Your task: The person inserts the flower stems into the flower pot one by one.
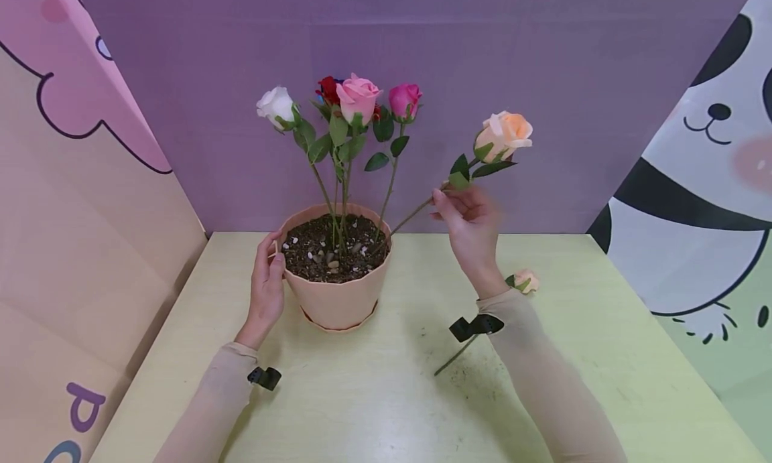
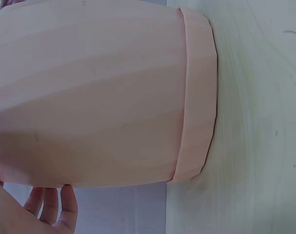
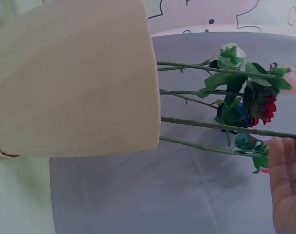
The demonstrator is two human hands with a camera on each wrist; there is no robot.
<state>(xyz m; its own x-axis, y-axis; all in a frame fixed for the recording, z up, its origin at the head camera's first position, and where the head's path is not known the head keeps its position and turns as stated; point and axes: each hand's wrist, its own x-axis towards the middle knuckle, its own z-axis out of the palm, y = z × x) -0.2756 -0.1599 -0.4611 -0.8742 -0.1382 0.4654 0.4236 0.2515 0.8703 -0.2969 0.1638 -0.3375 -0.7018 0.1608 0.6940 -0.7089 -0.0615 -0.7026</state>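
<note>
A peach artificial rose (image 1: 504,136) leans out of the flowerpot (image 1: 339,299) to the right, its stem running into the dark soil. My right hand (image 1: 473,225) pinches that stem just below the leaves; in the right wrist view, the fingers (image 3: 284,168) meet the stem at the right edge. At the pot's left side, near the rim, my left hand (image 1: 267,282) rests against the wall. The left wrist view shows its fingertips (image 2: 66,192) touching the pot. White (image 1: 276,106), light pink (image 1: 358,100), magenta (image 1: 405,102) and red (image 1: 328,90) roses stand in the soil.
Another peach rose (image 1: 527,281) lies on the table (image 1: 386,396), partly hidden under my right forearm, its stem end (image 1: 449,362) showing in front. Soil crumbs are scattered around there. The pot stands in a saucer (image 1: 339,327), with a purple backdrop (image 1: 241,61) behind.
</note>
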